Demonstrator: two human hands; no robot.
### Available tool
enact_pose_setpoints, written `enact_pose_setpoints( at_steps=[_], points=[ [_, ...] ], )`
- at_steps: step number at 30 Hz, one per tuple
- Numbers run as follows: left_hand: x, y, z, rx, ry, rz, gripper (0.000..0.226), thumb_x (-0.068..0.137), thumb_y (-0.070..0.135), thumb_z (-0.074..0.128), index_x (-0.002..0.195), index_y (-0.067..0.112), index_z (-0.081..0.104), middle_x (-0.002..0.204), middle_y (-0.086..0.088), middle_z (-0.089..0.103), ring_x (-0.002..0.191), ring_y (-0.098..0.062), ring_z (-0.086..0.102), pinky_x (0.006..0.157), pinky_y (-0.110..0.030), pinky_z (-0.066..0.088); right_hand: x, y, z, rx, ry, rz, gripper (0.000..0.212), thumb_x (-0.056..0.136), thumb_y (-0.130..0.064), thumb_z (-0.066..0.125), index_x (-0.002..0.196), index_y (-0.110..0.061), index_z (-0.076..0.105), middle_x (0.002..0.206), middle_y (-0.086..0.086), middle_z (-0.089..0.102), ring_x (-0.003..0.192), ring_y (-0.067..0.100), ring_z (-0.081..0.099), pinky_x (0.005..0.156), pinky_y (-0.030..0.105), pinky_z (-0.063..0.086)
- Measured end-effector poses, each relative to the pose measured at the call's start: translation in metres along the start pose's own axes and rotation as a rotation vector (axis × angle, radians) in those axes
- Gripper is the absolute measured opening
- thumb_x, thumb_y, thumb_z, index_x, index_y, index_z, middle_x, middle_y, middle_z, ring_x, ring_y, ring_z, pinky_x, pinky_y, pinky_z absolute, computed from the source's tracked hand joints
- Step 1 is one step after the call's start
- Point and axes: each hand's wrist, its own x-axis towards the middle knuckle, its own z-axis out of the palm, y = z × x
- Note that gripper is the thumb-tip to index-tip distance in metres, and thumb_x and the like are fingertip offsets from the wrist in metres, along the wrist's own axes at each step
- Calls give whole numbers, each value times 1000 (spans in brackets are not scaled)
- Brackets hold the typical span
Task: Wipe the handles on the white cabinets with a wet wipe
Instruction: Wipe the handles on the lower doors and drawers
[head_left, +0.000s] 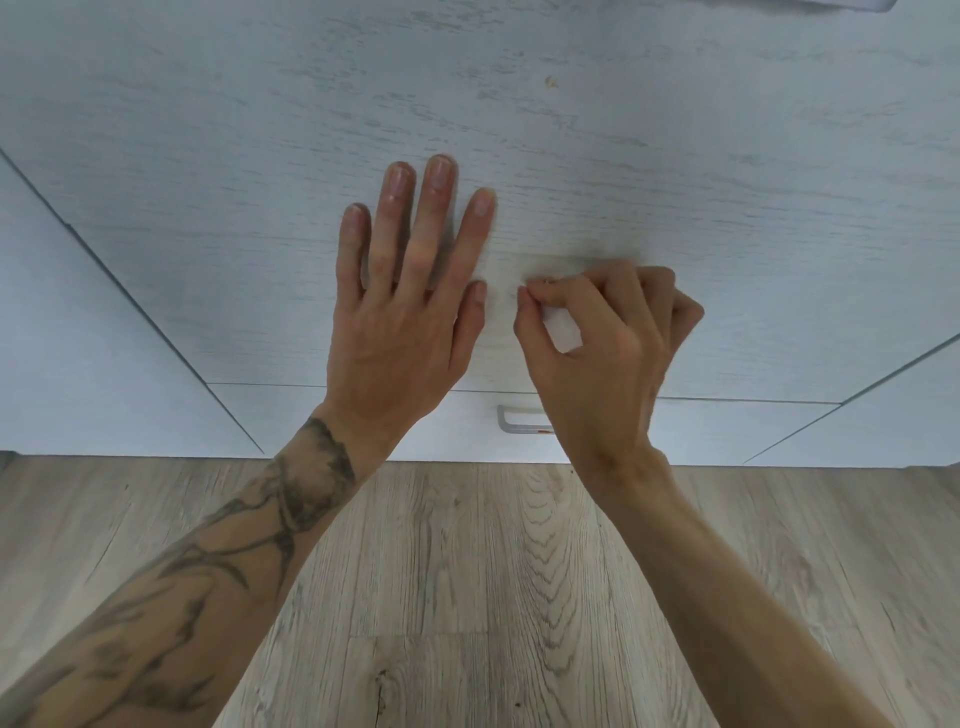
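White scrap in the crook of the right hand (608, 332): reads as the white wet wipe (563, 330), bunched small. The grip is narrow, with thumb and forefinger pinched together at the tips on the wipe and the other fingers curled under. Most of the wipe is hidden in the fist, so I can't tell how it's folded. The pinch sits at the white wood-grain cabinet panel (675, 156); contact is blurred, can't confirm touching. The left hand (400, 312) lies flat on the same panel just beside it, fingers straight and slightly spread, holding nothing, thumb tip near the right's pinch. My read is that it's bracing the panel, or the person's lean, so the right can press without the front giving. No handle under either hand. The only clear one is the brushed-metal bar handle (519, 422) on the low strip under the panel seam, partly hidden behind the right wrist, with a small reddish mark at its visible right end. So the wipe is near the handle but apart from it; probably working a spot on the panel face or regathering the wipe. The next move likely needs the right hand to drop to that bar. The light oak-look plank floor (467, 597) runs below the cabinets, under both forearms.
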Motion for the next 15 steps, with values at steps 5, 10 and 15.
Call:
enact_pose_setpoints(
  at_steps=[5,10,15],
  points=[
    [-1,-2,-1,-20,-19,2,69,112,38,45,165,16,6,166,-16,13,154,-39,16,129,-53,11,-7,-2,-5,-35,31,15,15,91,-23,82,77,-22,76,82,-6,67,87,23,58,86,42,37],
    [0,-2,-2,-7,-18,1,65,111,37,47,166,13,21,166,-17,19,154,-40,19,128,-54,16,1,-6,0,-125,40,-13,16,90,-26,80,75,-25,74,75,-9,63,86,22,55,85,39,34],
    [0,-2,-1,-2,-21,-1,65,112,38,45,166,14,19,166,-16,17,154,-39,19,128,-54,16,0,-7,-2,-117,46,-13,18,91,-24,80,74,-24,74,77,-8,65,85,22,53,86,35,28]
  ],
)
